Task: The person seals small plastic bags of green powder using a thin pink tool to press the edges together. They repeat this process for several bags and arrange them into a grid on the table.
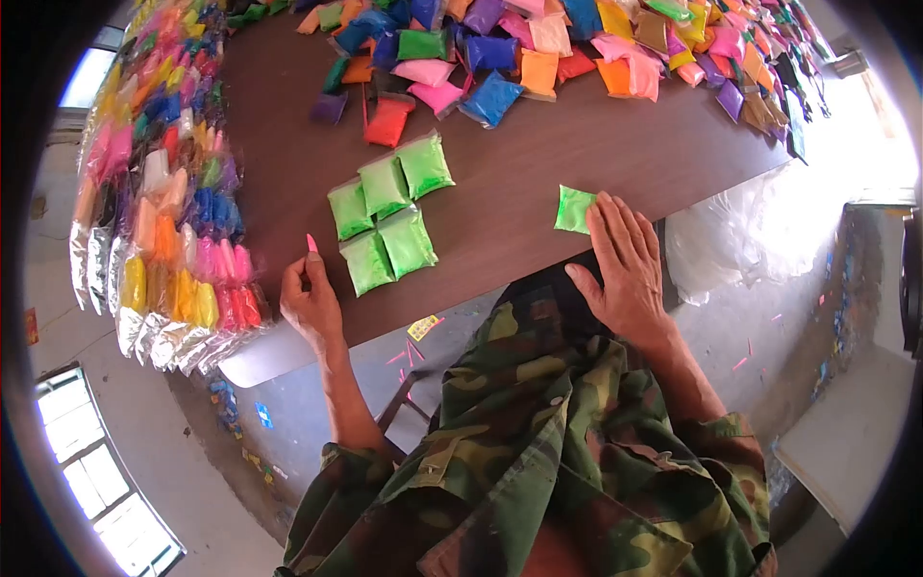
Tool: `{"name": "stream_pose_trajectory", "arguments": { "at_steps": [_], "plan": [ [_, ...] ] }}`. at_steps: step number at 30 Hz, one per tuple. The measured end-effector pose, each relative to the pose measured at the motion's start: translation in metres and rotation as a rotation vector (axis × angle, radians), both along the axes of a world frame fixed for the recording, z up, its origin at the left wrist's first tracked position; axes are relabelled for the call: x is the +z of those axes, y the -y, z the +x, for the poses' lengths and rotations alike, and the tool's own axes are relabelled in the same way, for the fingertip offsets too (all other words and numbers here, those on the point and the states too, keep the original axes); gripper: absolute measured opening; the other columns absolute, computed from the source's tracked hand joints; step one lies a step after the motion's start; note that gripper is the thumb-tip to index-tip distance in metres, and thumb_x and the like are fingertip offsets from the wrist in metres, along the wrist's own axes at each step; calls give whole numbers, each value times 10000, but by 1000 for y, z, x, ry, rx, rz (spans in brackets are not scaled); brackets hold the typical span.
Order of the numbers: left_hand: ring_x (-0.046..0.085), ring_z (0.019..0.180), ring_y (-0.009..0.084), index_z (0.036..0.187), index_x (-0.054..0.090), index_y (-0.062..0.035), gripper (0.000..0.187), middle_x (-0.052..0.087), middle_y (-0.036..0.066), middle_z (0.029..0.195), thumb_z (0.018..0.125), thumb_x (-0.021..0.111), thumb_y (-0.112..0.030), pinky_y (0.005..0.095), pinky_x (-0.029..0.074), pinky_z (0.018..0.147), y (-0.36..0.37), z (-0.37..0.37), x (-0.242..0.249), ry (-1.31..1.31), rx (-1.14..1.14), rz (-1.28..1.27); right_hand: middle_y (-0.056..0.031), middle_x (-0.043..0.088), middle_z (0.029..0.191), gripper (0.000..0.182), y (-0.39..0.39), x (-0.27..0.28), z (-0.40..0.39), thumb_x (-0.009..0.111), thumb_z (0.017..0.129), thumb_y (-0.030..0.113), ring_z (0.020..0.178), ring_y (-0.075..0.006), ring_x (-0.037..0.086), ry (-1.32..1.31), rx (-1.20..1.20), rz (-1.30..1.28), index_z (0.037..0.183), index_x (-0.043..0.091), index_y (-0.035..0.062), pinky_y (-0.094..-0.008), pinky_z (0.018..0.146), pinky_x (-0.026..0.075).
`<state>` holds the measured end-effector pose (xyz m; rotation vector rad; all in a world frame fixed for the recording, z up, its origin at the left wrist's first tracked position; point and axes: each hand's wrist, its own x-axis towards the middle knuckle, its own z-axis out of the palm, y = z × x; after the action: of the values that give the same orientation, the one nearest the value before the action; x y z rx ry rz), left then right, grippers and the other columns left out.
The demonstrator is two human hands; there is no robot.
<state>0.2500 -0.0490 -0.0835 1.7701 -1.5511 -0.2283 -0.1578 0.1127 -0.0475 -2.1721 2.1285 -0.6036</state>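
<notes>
My left hand (310,300) is closed in a pinch near the table's left front edge, holding a small pink pointed stick (312,243) upright between thumb and fingertips. My right hand (625,264) lies flat at the front edge with its fingers stretched out. Its fingertips cover the right side of a bright green packet (574,209). Between the hands, several more bright green packets (386,185) lie in a close group on the brown table (500,183), nearer to my left hand.
A heap of packets in many colours (490,96) covers the far side. Rows of clear-bagged coloured packs (163,250) line the left edge. Clear plastic bags (731,240) bulge beyond the right front edge. Pink sticks (409,356) and scraps litter the floor.
</notes>
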Motion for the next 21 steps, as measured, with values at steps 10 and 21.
{"name": "stream_pose_trajectory", "arguments": {
  "at_steps": [10, 21],
  "plan": [
    [580, 705, 124, 973, 769, 0, 243, 683, 40, 774, 1028, 763, -237, 329, 490, 654, -1, -2, 7, 15, -14, -5, -162, 449, 1694, 731, 2, -6, 1, 753, 987, 407, 1549, -332, 440, -33, -26, 25, 1548, 552, -16, -537, 1270, 292],
    [567, 698, 118, 976, 761, 11, 266, 681, 47, 760, 1035, 759, -248, 325, 485, 652, -2, -6, 10, 9, -40, -22, -181, 445, 1676, 833, 13, 31, 12, 843, 900, 376, 1538, -363, 437, 23, -19, -17, 1557, 522, -21, -548, 1262, 310]
  ]
}}
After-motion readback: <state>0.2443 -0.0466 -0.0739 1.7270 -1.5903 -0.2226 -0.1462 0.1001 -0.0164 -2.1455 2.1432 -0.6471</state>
